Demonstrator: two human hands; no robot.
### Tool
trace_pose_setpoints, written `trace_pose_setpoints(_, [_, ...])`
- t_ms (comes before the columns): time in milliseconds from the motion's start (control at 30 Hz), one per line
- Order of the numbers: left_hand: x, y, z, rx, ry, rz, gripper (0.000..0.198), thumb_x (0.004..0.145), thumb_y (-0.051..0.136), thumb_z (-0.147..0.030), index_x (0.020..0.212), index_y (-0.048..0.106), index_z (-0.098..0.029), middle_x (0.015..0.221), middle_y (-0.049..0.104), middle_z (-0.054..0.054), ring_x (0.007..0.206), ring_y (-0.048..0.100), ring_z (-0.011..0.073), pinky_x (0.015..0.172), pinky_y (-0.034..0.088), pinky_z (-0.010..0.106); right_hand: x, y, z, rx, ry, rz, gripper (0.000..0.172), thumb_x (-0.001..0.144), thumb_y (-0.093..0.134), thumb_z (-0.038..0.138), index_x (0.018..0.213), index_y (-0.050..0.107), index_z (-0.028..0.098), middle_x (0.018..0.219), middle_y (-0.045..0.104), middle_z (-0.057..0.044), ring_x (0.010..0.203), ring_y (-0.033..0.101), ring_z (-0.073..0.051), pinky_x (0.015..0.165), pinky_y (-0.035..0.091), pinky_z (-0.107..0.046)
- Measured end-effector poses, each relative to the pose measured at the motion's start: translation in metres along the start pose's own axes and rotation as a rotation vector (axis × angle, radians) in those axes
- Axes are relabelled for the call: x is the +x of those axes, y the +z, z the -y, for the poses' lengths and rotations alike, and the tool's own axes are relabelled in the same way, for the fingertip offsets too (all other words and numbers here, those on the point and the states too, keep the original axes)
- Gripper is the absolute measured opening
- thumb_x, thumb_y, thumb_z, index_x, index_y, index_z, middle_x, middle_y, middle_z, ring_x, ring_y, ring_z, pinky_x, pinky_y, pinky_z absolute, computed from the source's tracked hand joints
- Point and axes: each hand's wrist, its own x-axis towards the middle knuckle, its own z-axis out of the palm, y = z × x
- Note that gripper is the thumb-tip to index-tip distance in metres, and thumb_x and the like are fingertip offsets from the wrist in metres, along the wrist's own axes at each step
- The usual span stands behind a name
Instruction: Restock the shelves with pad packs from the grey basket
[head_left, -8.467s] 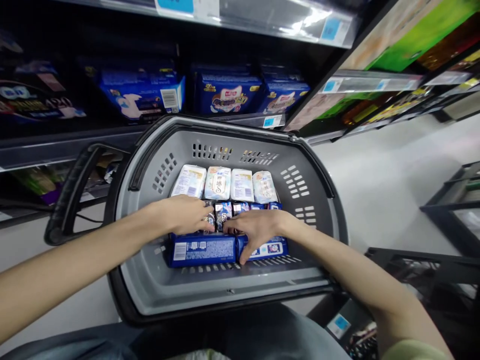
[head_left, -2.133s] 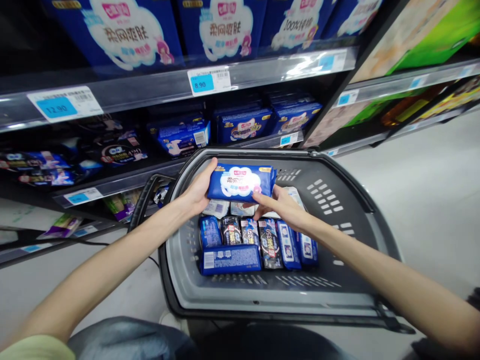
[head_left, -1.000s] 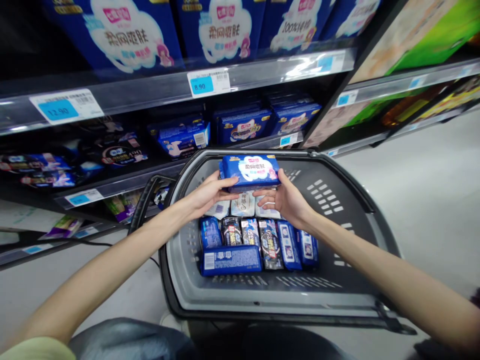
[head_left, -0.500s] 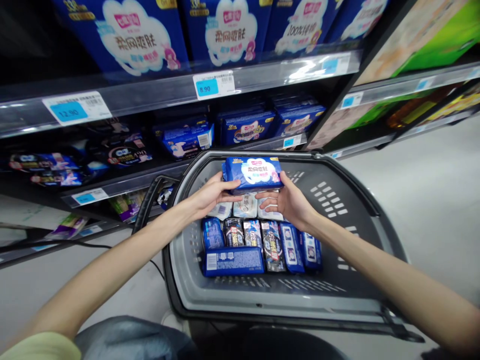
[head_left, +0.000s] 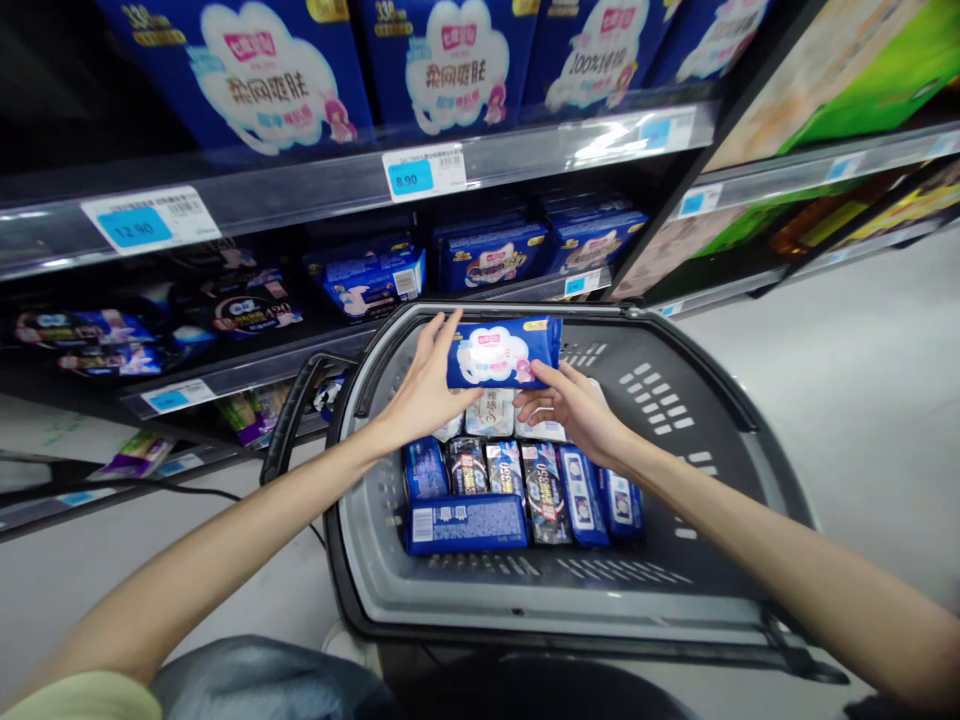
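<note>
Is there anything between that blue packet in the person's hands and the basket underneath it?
Nothing visible. The left hand and right hand hold the soft blue packet with a white cloud label above the grey plastic basket. Directly below lie the pale packets already in the basket's far row.

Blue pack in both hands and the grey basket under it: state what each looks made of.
Blue pack: likely thin glossy plastic film; it shines and creases at the ends between left hand and right hand. Grey basket: apparently rigid matte moulded plastic, with slotted walls.
</note>
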Motion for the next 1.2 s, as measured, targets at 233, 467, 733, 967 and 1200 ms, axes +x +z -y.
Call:
trace_pose_setpoints(233, [-0.002, -0.001, 0.001, 0.163, 0.144, -0.016, 0.097, 0.073, 0.072, -0.015, 0.156, 0.023, -0.027, 0.161, 0.022, 0.013, 0.149, 0.028, 0.033, 0.121, 0.031, 0.054, -0.004, -0.001, 0.0, 0.034, -0.121, 0.201, 0.038, 0.09, 0.061, 0.06, 0.095, 0.049, 0.024, 0.077, 0.075, -0.004, 0.063, 0.071, -0.02, 0.059, 0.053, -0.032])
trace_pose_setpoints(467, [-0.002, -0.004, -0.003, -0.351, -0.089, 0.225, 0.079, 0.058, 0.09, -0.03, 0.129, 0.059, -0.017, 0.13, 0.065, 0.014, 0.122, 0.06, 0.0342, 0.107, 0.046, 0.057, -0.015, 0.001, 0.013, -0.049, -0.219, 0.421, 0.041, 0.096, 0.056, 0.053, 0.125, 0.056, 0.024, 0.089, 0.078, -0.007, 0.067, 0.073, -0.021, 0.061, 0.053, -0.033])
trace_pose_setpoints(733, [-0.004, -0.011, -0.025, -0.925, -0.452, 0.324, 0.047, 0.054, 0.09, -0.015, 0.098, 0.074, -0.013, 0.111, 0.075, 0.013, 0.108, 0.069, 0.0289, 0.109, 0.046, 0.052, -0.015, 0.001, 0.02, -0.008, -0.249, 0.216, 0.034, 0.087, 0.065, 0.054, 0.099, 0.066, 0.022, 0.075, 0.074, -0.003, 0.054, 0.066, -0.017, 0.059, 0.053, -0.033])
trace_pose_setpoints(967, [-0.002, -0.012, -0.029, -1.016, -0.498, 0.329, 0.043, 0.055, 0.087, -0.013, 0.096, 0.074, -0.012, 0.104, 0.076, 0.012, 0.109, 0.069, 0.0323, 0.107, 0.048, 0.053, -0.011, -0.001, 0.022, 0.043, -0.25, 0.169, 0.031, 0.088, 0.065, 0.052, 0.087, 0.068, 0.021, 0.066, 0.068, 0.0, 0.053, 0.062, -0.015, 0.056, 0.049, -0.03])
trace_pose_setpoints(1200, [-0.003, -0.013, -0.028, -0.945, -0.459, 0.321, 0.044, 0.056, 0.088, -0.017, 0.098, 0.072, -0.013, 0.105, 0.075, 0.012, 0.106, 0.069, 0.0311, 0.105, 0.048, 0.053, -0.01, -0.002, 0.02, 0.017, -0.248, 0.182, 0.031, 0.089, 0.065, 0.052, 0.09, 0.067, 0.021, 0.067, 0.068, 0.0, 0.055, 0.062, -0.015, 0.058, 0.049, -0.03])
